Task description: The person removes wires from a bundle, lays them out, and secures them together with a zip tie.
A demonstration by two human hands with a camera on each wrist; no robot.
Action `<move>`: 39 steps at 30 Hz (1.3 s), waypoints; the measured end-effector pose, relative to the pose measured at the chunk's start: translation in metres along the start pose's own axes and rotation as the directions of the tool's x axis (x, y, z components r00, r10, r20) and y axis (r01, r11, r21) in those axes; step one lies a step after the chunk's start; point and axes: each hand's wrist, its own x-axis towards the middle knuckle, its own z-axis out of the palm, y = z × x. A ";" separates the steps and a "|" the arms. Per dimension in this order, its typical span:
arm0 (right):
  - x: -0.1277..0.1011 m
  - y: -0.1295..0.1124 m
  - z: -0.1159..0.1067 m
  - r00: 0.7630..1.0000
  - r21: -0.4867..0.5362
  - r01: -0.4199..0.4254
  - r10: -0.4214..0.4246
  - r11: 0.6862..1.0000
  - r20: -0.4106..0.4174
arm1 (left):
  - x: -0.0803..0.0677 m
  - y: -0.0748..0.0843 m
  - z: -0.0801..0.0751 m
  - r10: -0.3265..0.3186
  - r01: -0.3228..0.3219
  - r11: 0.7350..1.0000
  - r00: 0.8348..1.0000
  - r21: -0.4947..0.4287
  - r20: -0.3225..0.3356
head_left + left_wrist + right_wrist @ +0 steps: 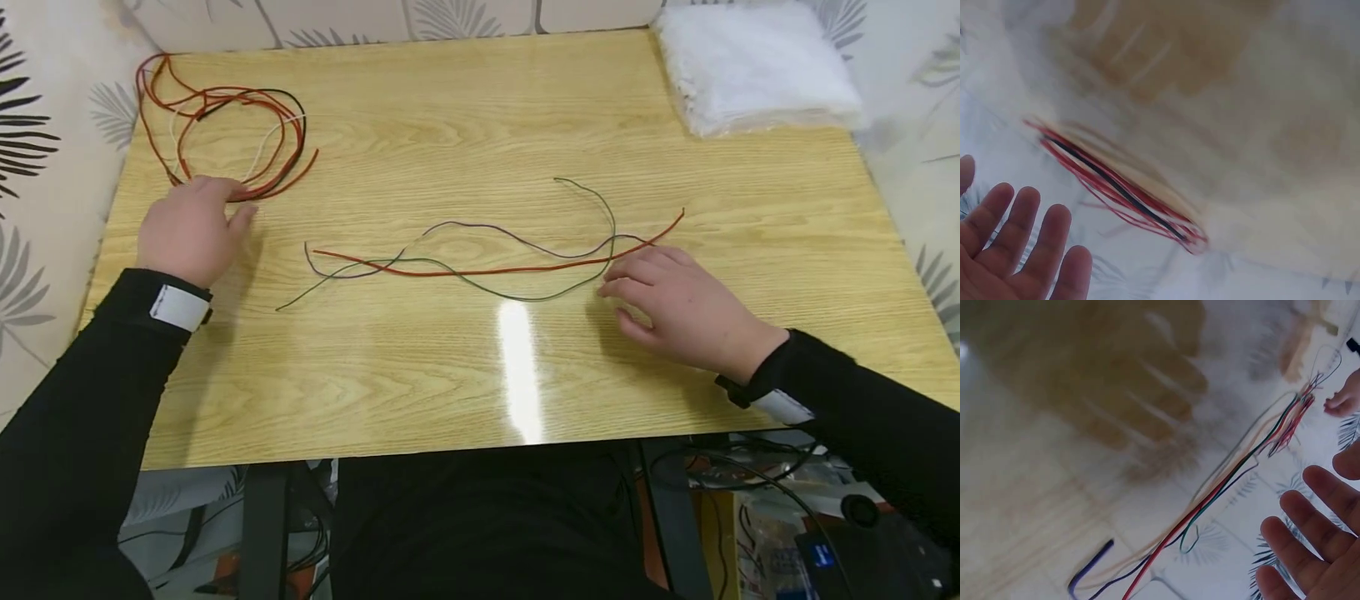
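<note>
No text, label, brand, number or sign can be read in any view; the white wristbands are blank, and the clutter at five o'clock is too blurred.

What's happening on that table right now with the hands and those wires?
Both hands open. Left hand at the coiled wire bundle. Right hand fingers touching loose wires. White bag far corner, clear of work.

A wooden table point(480, 392) bears loose wires point(480, 262), a wire coil point(225, 137) and white bags point(750, 67).
</note>
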 end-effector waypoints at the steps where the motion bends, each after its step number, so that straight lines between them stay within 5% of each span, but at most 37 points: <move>1: 0.000 -0.002 0.001 1.000 0.004 0.014 -0.014 1.000 0.000 | 0.005 -0.005 -0.002 -0.024 0.024 1.000 1.000 0.009 -0.003; 11: -0.003 -0.011 0.006 0.998 0.021 0.066 -0.066 0.998 -0.010 | 0.035 -0.031 -0.011 -0.093 0.081 0.991 0.989 0.105 0.119; 24: -0.003 -0.008 0.008 0.998 0.022 0.064 -0.064 0.998 -0.005 | 0.045 -0.037 -0.005 -0.065 0.053 0.993 0.992 0.107 0.111; 30: -0.003 -0.005 0.009 0.999 0.018 0.049 -0.049 0.999 0.017 | 0.049 -0.035 -0.004 -0.094 0.095 0.993 0.995 0.065 -0.020; 39: -0.003 -0.001 0.007 0.997 0.003 -0.021 0.021 1.000 0.069 | 0.050 -0.020 -0.008 -0.133 0.126 0.991 0.972 -0.048 -0.193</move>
